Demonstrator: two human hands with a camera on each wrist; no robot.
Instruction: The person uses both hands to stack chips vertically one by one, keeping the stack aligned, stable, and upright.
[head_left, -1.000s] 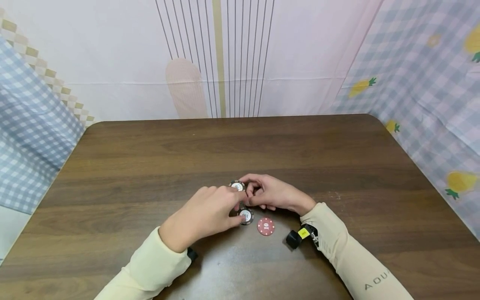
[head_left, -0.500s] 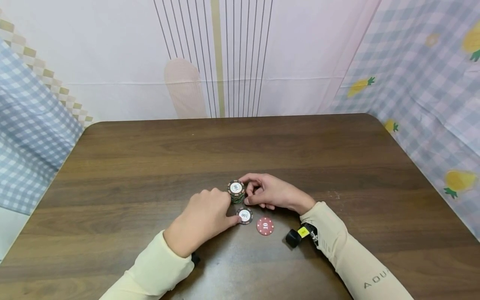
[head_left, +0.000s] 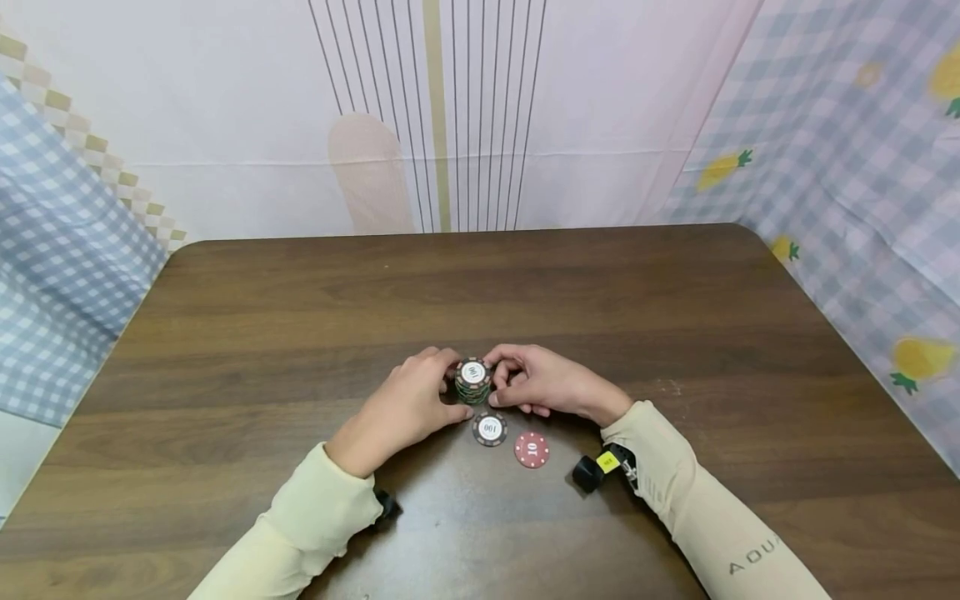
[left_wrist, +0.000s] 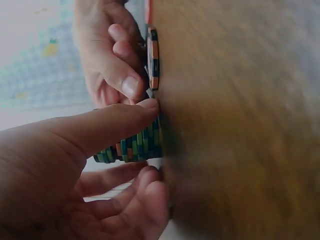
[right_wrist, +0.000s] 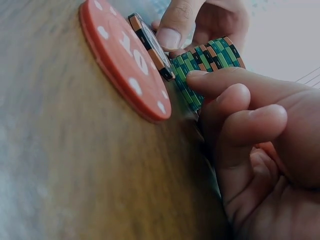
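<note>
A stack of poker chips [head_left: 473, 385], green-edged with black and orange ones, stands upright on the table between both hands; its top chip is black and orange with a white centre. My left hand [head_left: 411, 405] curves round the stack's left side, thumb at the near side near its base and fingers at the far side. From the right, my right hand [head_left: 547, 382] holds the stack between thumb and index finger, its other fingers curled. Just in front lies a single black poker chip [head_left: 490, 429] marked 100. Beside it is a red poker chip [head_left: 532, 450] marked 10.
The brown wooden table [head_left: 337, 292] stretches out around the hands. A black wrist device [head_left: 588, 473] with a yellow label sits under the right sleeve, close to the red chip. Printed cloths [head_left: 570, 117] hang behind the table and at both sides.
My left hand has come off the stack's top and the single black chip, moving to the stack's left side. My right hand has stayed at the stack.
</note>
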